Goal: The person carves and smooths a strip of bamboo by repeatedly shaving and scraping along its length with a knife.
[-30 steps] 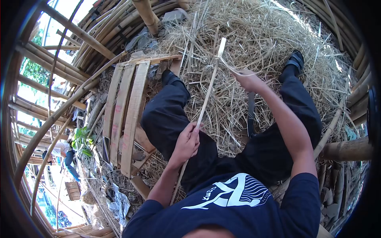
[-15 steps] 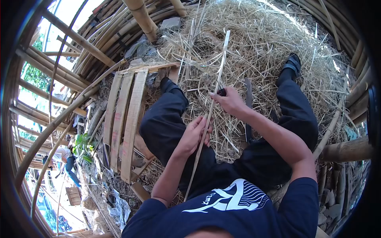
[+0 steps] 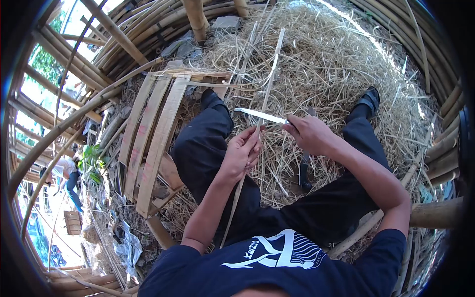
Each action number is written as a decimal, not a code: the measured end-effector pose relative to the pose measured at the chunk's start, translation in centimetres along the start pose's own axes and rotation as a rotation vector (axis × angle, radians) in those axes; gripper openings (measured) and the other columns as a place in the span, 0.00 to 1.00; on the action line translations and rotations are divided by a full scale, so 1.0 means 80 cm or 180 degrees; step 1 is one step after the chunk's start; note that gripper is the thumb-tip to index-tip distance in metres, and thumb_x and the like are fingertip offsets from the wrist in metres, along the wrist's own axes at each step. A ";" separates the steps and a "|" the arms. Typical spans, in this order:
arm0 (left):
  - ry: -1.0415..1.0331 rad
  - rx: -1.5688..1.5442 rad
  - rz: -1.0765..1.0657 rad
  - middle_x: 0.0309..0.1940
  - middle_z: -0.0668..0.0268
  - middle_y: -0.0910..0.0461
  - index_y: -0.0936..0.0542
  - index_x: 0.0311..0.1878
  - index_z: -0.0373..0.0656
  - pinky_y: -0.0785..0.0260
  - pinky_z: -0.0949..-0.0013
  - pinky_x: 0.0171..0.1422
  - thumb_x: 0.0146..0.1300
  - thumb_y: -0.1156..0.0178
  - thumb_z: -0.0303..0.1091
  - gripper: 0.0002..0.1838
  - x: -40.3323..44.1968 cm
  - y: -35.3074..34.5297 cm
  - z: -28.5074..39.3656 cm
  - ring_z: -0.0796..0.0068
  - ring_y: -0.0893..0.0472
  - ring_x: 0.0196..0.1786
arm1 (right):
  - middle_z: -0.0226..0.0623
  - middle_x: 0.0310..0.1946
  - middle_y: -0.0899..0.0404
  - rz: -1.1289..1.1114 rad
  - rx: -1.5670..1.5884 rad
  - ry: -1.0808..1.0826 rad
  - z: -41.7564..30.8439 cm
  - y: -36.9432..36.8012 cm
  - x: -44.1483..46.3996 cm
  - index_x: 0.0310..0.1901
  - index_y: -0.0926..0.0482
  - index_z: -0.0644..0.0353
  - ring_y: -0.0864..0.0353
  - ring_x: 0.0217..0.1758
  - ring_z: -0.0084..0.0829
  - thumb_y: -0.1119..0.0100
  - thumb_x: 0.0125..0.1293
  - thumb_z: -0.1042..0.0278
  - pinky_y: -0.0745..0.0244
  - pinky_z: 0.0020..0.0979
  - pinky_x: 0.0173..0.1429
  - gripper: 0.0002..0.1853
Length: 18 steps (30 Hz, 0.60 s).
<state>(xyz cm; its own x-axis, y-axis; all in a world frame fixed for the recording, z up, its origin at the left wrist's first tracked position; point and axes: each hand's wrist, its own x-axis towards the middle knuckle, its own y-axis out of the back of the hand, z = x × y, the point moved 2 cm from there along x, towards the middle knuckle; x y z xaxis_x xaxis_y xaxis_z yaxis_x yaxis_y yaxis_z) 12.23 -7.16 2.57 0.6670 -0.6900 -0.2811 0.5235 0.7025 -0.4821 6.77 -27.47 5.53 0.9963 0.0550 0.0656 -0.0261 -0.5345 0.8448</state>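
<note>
A long, thin bamboo strip runs from the straw down between my legs to my shirt. My left hand is closed around it near its middle, pinching it between thumb and fingers. My right hand grips a knife whose pale, shiny blade points left. The blade crosses the strip just above my left fingers; whether it touches the strip I cannot tell. Below my right hand a second, larger blade with a dark handle lies on the straw, partly hidden by my hand and leg.
A thick layer of bamboo shavings covers the ground between and beyond my feet. A wooden slatted crate stands beside my left leg. Bamboo poles surround the spot, and another person is at far left.
My right hand has moved right and lower, away from the strip, and the knife blade is now visible across it. My left hand has risen slightly, still holding the strip.
</note>
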 end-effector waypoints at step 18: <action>0.0244 -0.0098 0.0365 0.20 0.76 0.39 0.24 0.55 0.45 0.55 0.81 0.14 0.74 0.50 0.33 0.11 0.039 -0.021 -0.015 0.90 0.44 0.13 | 0.41 0.12 0.30 0.0084 -0.0449 0.0764 0.071 0.005 0.038 0.29 0.28 0.55 0.27 0.17 0.47 0.52 0.70 0.46 0.36 0.46 0.24 0.21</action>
<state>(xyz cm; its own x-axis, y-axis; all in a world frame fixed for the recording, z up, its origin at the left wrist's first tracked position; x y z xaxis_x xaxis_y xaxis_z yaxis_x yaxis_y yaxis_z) 12.80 -10.70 1.51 0.6784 -0.6175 -0.3980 0.4288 0.7727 -0.4679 10.29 -32.32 3.07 0.9477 0.2499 0.1983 -0.0797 -0.4166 0.9056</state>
